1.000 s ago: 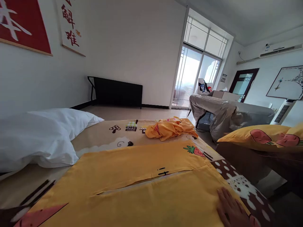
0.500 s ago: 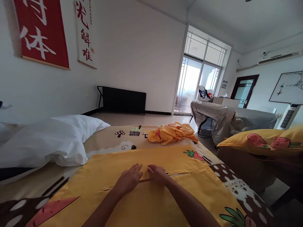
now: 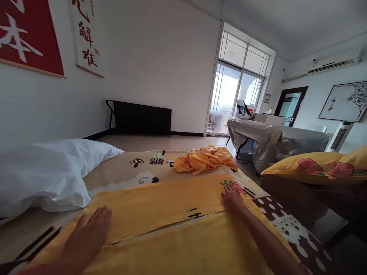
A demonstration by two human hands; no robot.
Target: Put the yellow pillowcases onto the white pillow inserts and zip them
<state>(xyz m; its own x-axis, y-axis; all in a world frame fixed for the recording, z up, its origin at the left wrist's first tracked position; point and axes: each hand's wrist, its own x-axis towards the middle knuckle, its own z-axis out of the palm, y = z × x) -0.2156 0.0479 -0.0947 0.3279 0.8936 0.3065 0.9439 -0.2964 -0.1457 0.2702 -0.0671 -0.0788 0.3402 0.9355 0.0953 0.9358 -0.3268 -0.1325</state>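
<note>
Head view: we're looking down at a yellow pillowcase [image 3: 160,198] laid flat on the bed [image 3: 120,173], right in front of us, on top of the cartoon-print sheet [image 3: 286,223].
Pillowcase: carrot print. The overlap flap [image 3: 160,227] runs across the middle, and its edge gapes a little toward the left end.
Left hand [image 3: 88,233]: palm down and flat with fingers spread, resting on the left end of the pillowcase.
Right hand [image 3: 231,196]: also open and flat with fingers fanned, pressed on the far right corner just beside the carrot.
Doing it well: looks to us like a smoothing pass. We'd go with flat palms and even pressure, sliding outward toward both ends together. We'd also watch that the flap doesn't bunch up or fold over on itself.
Nearby: a white pillow [image 3: 43,172] sits just beside the left end. A crumpled orange cloth [image 3: 203,158] lies farther up the bed, apart from the pillowcase.
Further out: a stuffed yellow pillow [image 3: 312,168] off to the right, and a covered sofa [image 3: 275,139] beyond.
</note>
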